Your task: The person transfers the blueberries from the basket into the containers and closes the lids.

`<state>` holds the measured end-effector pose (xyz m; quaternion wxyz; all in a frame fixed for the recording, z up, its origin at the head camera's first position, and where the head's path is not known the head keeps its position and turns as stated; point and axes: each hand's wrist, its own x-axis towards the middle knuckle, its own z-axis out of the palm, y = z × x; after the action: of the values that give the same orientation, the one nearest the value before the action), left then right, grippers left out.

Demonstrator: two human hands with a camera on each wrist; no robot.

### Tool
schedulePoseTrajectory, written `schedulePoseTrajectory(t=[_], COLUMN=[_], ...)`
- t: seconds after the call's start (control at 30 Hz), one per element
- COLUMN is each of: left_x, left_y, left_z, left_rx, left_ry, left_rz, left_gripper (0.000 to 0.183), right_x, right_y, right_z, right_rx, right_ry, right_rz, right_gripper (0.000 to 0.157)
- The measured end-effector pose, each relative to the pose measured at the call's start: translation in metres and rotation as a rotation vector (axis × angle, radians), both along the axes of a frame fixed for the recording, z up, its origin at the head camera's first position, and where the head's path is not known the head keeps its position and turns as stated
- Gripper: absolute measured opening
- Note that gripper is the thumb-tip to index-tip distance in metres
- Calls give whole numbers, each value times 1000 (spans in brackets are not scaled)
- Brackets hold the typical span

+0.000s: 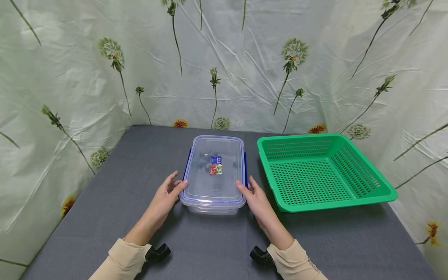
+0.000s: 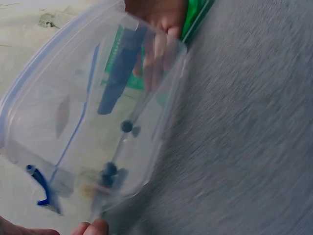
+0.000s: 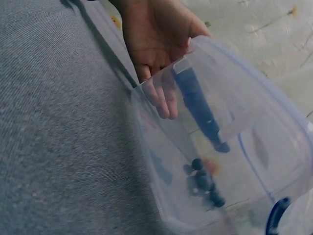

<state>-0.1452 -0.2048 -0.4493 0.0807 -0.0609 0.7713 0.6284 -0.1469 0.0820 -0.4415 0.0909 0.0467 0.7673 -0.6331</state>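
A clear plastic food container (image 1: 215, 182) with a blue-edged lid is in the middle of the head view, close over the grey tabletop. A fruit sticker (image 1: 216, 165) marks the lid. My left hand (image 1: 164, 200) grips its left side, thumb on the lid's rim. On the opposite side my right hand (image 1: 259, 204) holds it the same way, fingers partly hidden below the rim. Blue clip flaps (image 1: 245, 167) run along both long sides. Several small dark round things, like blueberries (image 3: 203, 181), lie inside, seen through the wall in both wrist views.
To the right stands a green perforated plastic basket (image 1: 315, 179), its near left edge close to my right hand. A grey cloth (image 1: 206, 249) covers the table. Behind and at both sides hangs a pale curtain (image 1: 238, 77) with a dandelion print.
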Motion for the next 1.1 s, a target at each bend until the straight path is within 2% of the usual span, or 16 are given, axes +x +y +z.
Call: schedulePoseTrajectory(t=[0.17, 0.3, 0.43, 0.57, 0.97, 1.1], left_x=[5, 6, 7, 7, 9, 12], left_y=[5, 6, 8, 10, 12, 13], left_z=[-7, -8, -8, -10, -10, -10], left_rx=[213, 265, 267, 263, 150, 99], left_ry=[-21, -29, -25, 20, 139, 183], left_rz=[-39, -55, -19, 7, -11, -28], left_gripper=[77, 70, 66, 65, 69, 70], right_x=[-3, -3, -3, -1, 2, 3], right_y=[2, 3, 2, 2, 4, 4], right_z=[-8, -11, -13, -13, -12, -11], right_rx=[-128, -148, -155, -158, -52, -8], right_ry=[-1, 7, 13, 33, 198, 224], right_rz=[42, 38, 16, -4, 45, 71], right_gripper=[78, 69, 70, 75, 77, 80])
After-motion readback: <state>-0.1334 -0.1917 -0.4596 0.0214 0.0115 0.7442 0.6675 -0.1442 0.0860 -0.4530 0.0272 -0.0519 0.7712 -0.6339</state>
